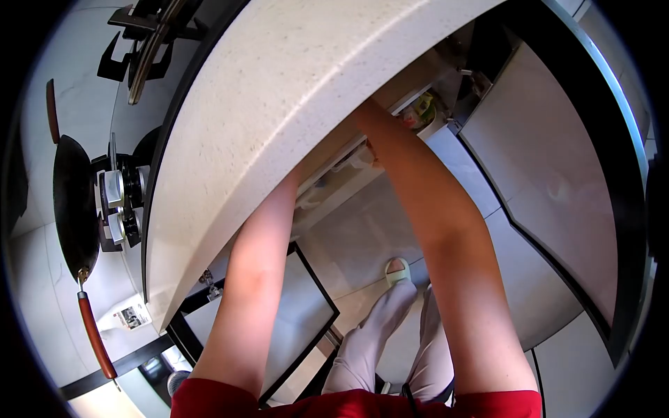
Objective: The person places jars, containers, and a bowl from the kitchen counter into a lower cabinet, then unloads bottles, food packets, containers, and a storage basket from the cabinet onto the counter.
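Both my arms reach under the pale stone countertop into the open cabinet below it. My left forearm goes under the counter's edge, which hides my left hand. My right forearm passes over the rim of a shelf or pull-out in the cabinet, and my right hand is hidden too. What either hand touches cannot be seen. Near my right forearm, colourful packets lie inside the cabinet, too small to name.
Open cabinet doors stand on the right and lower left. A dark wok with brown handles hangs or stands at the far left, beside the stove burners. My slippered foot is on the tiled floor.
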The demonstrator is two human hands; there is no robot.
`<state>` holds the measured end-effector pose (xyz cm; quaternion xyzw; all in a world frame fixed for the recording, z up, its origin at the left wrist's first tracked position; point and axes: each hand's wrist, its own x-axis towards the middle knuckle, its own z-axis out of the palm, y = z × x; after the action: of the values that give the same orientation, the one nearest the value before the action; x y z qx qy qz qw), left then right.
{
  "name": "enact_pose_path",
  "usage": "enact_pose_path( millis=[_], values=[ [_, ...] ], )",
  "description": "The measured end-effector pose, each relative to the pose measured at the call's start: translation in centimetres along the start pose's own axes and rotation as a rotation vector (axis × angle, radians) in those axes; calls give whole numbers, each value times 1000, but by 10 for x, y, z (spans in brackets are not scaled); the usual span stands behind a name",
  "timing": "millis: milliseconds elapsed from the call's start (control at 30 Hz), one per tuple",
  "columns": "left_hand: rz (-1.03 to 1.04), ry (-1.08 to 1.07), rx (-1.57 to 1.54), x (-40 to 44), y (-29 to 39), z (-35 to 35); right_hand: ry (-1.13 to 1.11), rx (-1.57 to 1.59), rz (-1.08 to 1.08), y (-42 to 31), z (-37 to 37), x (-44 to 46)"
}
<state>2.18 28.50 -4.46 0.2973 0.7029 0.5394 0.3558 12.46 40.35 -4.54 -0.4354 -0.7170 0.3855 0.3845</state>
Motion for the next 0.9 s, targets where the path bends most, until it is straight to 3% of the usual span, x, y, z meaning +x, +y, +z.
enact_pose_path(
  millis=[67,133,167,233,267,300,333,400,467,500,567,600,700,800,833,900],
  values=[
    [83,8,32,14,-16,-6,-55,39,20,-2,0,4],
    [-57,113,63,31,-39,-24,-110,77,40,-8,-5,-1],
    [-105,148,72,32,-50,-36,0,286,-24,-3,-3,-14],
    [-134,65,-190,-11,-48,-50,95,296,-134,13,-12,-58],
    [-143,30,-285,-36,-36,-45,78,97,-178,19,-32,-92],
    [-306,140,-427,-74,-26,-38,-28,150,-56,26,-46,-128],
    [-471,243,-568,-110,-15,-30,-199,329,213,29,-60,-170],
    [-588,140,-798,-178,14,-22,-372,718,771,20,-95,-241],
    [-662,181,-1000,-226,36,-14,-178,1146,992,-23,-140,-277],
    [-667,160,-1012,-239,49,-6,-162,1132,982,-41,-161,-272],
    [-616,168,-1142,-262,84,7,-7,1488,1057,-86,-199,-267],
    [-576,170,-1180,-270,105,13,-3,1561,971,-103,-212,-258],
    [-384,-173,-1322,-262,143,14,46,1697,768,-150,-251,-215],
    [-339,-261,-1213,-245,217,36,108,1812,730,-198,-295,-177],
    [-279,-392,-1138,-236,232,34,127,1833,700,-208,-307,-166],
    [-345,-452,-1101,-206,252,38,139,1840,582,-209,-326,-151]
  ],
)
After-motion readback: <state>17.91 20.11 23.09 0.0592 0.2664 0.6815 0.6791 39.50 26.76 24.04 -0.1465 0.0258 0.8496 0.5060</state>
